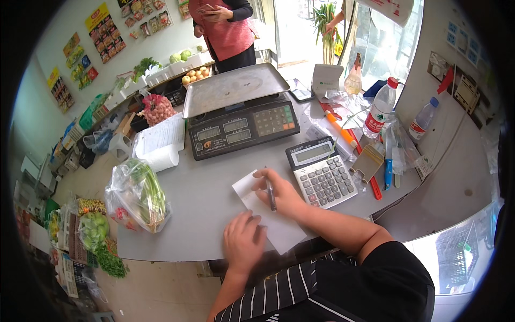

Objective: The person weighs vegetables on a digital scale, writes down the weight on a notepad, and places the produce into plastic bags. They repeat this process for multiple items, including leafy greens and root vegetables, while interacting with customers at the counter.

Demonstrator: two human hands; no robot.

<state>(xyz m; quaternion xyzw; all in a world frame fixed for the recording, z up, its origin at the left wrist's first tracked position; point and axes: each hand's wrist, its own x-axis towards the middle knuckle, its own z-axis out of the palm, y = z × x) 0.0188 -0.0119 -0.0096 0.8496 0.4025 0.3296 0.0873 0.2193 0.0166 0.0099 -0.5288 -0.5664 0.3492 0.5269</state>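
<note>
A pen (271, 195) is held in my right hand (281, 195), which rests over a sheet of white paper (277, 225) on the grey counter. My left hand (243, 239) lies at the paper's left edge, fingers a little bent and slightly blurred, with no object visible in it. Just right of my right hand stands a desk calculator (324, 177). Beyond the paper is a price-computing scale (241, 129) with a bare metal pan (237, 88). To the left, a clear plastic bag of green vegetables (139, 193) sits on the counter, near a paper roll (165, 157).
A blue-handled knife (388, 173), an orange-handled tool (338, 128), a plastic bottle (380, 106) and a phone (301, 89) lie or stand at the right. Behind the scale stands a person in a red top (229, 34). Vegetable crates line the left wall.
</note>
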